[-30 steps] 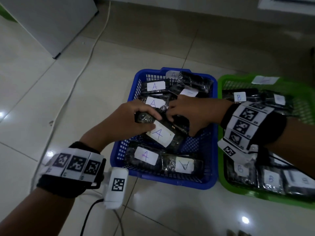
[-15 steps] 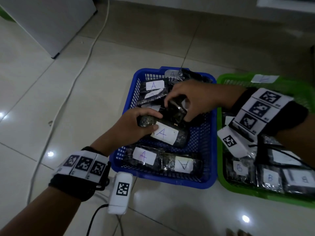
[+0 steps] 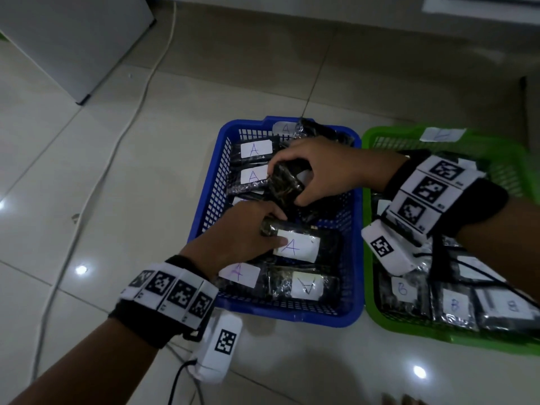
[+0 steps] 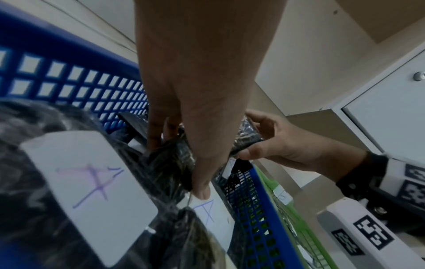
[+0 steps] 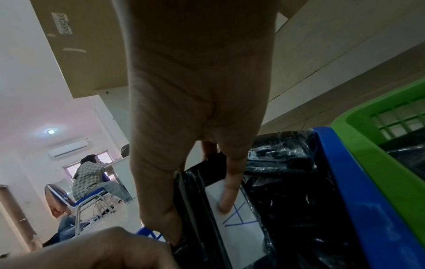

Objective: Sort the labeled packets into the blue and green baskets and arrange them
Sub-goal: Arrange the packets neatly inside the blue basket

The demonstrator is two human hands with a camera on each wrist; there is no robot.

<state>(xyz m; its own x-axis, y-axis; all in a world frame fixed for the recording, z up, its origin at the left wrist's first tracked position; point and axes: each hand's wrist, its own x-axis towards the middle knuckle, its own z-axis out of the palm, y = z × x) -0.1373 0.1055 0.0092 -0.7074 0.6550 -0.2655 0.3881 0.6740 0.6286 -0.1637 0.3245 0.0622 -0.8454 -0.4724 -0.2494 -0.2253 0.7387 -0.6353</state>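
The blue basket [image 3: 206,220] holds several dark wrapped packets with white "A" labels. My left hand [image 3: 271,228] grips one end of an "A" packet [image 3: 298,247] lying across the basket's middle; its thumb sits on the label edge [image 4: 202,193]. My right hand [image 3: 287,185] holds another dark packet [image 3: 280,197] tilted on edge above the back rows, its label hidden in the head view. In the right wrist view a fingertip [image 5: 226,202] presses that packet's "A" label [image 5: 239,223]. The green basket [image 3: 380,135] at the right holds "B" packets [image 3: 454,305].
The baskets stand side by side on a tiled floor. A white cable [image 3: 117,147] runs along the floor at the left, past a white cabinet [image 3: 73,39]. In the right wrist view a person [image 5: 89,174] sits on a chair far off.
My right hand has picked up a dark packet and carried it toward the back of the blue basket. My left hand kept its hold and shifted its "A" packet slightly toward the near rows.
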